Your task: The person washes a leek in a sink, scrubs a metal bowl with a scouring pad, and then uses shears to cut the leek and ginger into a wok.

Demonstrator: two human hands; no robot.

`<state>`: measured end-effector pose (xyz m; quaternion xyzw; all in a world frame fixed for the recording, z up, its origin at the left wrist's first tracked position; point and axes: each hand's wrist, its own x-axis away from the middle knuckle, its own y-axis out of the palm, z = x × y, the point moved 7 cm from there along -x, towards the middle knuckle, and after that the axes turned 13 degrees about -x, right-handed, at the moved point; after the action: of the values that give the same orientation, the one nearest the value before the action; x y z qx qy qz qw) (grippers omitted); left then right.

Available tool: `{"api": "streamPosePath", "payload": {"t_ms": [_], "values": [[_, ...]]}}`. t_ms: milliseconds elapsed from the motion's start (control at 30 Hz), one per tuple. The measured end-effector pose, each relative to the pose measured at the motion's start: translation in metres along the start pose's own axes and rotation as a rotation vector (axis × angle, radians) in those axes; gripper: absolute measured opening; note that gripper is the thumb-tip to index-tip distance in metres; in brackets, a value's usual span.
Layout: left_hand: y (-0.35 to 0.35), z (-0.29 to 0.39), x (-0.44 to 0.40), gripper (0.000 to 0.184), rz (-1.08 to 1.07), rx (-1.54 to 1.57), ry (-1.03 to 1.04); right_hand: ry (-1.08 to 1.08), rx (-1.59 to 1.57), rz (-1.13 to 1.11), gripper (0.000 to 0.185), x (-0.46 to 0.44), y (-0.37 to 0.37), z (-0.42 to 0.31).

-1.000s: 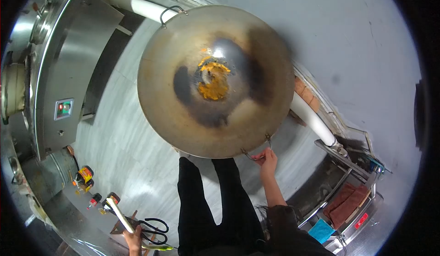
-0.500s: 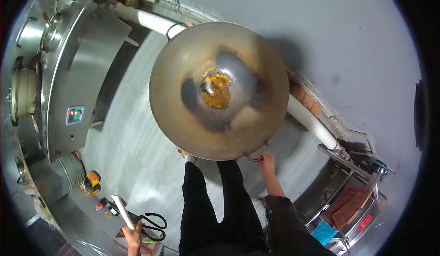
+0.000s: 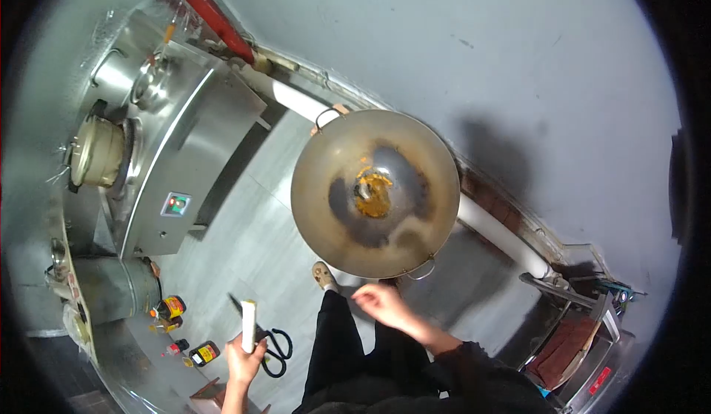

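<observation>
My left hand (image 3: 244, 361) is closed around a long pale white stick (image 3: 249, 326). A pair of scissors with black looped handles (image 3: 278, 353) is at the same hand, its dark blade pointing up behind the stick; it appears gripped together with it. My right hand (image 3: 381, 303) is in the air just below the wok, fingers apart and holding nothing. The large metal wok (image 3: 315, 192) has a wire handle at its lower right, apart from my hand. Orange-brown residue (image 3: 374, 198) and a small pale piece lie in the wok's bottom.
A steel stove unit (image 3: 200, 147) with pots stands at the left. Sauce bottles (image 3: 204, 353) are on the floor near a metal drum (image 3: 122, 284). White pipe (image 3: 503, 236) runs along the wall behind the wok. A brown cloth (image 3: 561, 352) hangs on a steel rack at the right.
My right hand has let go of the wok handle and moved left. My left hand has come up and right with the stick and scissors. The wok appears smaller and lower in view.
</observation>
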<state>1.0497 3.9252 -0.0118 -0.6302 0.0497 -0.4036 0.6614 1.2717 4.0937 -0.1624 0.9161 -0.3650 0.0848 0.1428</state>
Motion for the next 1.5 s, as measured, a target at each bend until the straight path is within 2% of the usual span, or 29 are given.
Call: {"api": "streamPosePath", "payload": {"t_ms": [67,133,200,267,300,400,467,533,600,667,733,800,833,900,933,1000,1067,1133,1233,1433,1500], "values": [[-0.011,0.015,0.005,0.016,-0.036,0.028,0.011,-0.017,-0.077,-0.226,0.014,0.008,0.059,-0.024],[-0.019,0.027,0.009,0.016,-0.037,0.123,0.05,0.018,-0.122,-0.358,0.021,0.015,0.1,-0.044],[-0.022,0.031,0.01,0.014,-0.065,0.181,0.128,-0.021,-0.181,-0.348,0.026,0.02,0.123,-0.068],[-0.029,0.043,0.014,0.011,-0.124,0.375,0.176,-0.071,-0.063,-0.366,0.03,0.019,0.134,-0.098],[-0.038,0.051,0.015,0.01,-0.108,0.444,0.206,-0.103,0.012,-0.307,0.033,0.019,0.133,-0.121],[-0.068,0.068,0.013,0.01,-0.022,0.635,0.242,-0.523,0.296,0.23,0.036,0.024,0.118,-0.186],[-0.087,0.069,0.006,0.009,0.051,0.687,0.319,-0.54,0.321,0.261,0.035,0.027,0.12,-0.208],[-0.105,0.076,0.001,0.009,0.087,0.68,0.333,-0.496,0.266,0.142,0.031,0.025,0.139,-0.215],[-0.115,0.081,-0.002,0.009,0.09,0.784,0.364,-0.528,0.285,0.191,0.027,0.022,0.157,-0.216],[-0.128,0.09,0.001,0.009,0.063,0.812,0.459,-0.453,0.243,0.219,0.027,0.011,0.169,-0.212],[-0.127,0.085,-0.008,0.008,0.046,0.769,0.524,-0.275,-0.187,0.119,0.029,0.002,0.18,-0.213],[-0.131,0.085,-0.015,0.013,0.072,0.702,0.616,-0.369,-0.123,0.206,0.027,-0.003,0.181,-0.213],[-0.135,0.087,-0.019,0.016,0.059,0.566,0.677,-0.302,0.039,0.262,0.024,-0.004,0.175,-0.208],[-0.135,0.082,-0.035,0.024,0.086,0.26,0.8,-0.34,-0.108,0.305,0.018,-0.014,0.157,-0.177],[-0.14,0.079,-0.04,0.024,0.075,0.257,0.812,-0.343,-0.221,0.287,0.019,-0.015,0.145,-0.158],[-0.147,0.081,-0.052,0.027,0.106,0.045,0.776,-0.243,0.03,0.372,0.025,0.004,0.118,-0.152],[-0.145,0.086,-0.066,0.026,0.044,-0.029,0.81,-0.139,0.085,0.415,0.031,0.025,0.098,-0.145],[-0.139,0.096,-0.068,0.025,0.112,-0.22,0.904,-0.102,0.067,0.344,0.032,0.035,0.09,-0.133],[-0.132,0.111,-0.069,0.025,0.134,-0.231,0.951,-0.08,-0.1,0.285,0.033,0.045,0.081,-0.123],[-0.113,0.134,-0.083,0.028,0.125,-0.237,0.882,-0.066,0.046,0.207,0.036,0.052,0.062,-0.126],[-0.105,0.145,-0.085,0.028,0.111,-0.265,0.857,-0.056,-0.021,0.183,0.035,0.049,0.057,-0.129]]}}
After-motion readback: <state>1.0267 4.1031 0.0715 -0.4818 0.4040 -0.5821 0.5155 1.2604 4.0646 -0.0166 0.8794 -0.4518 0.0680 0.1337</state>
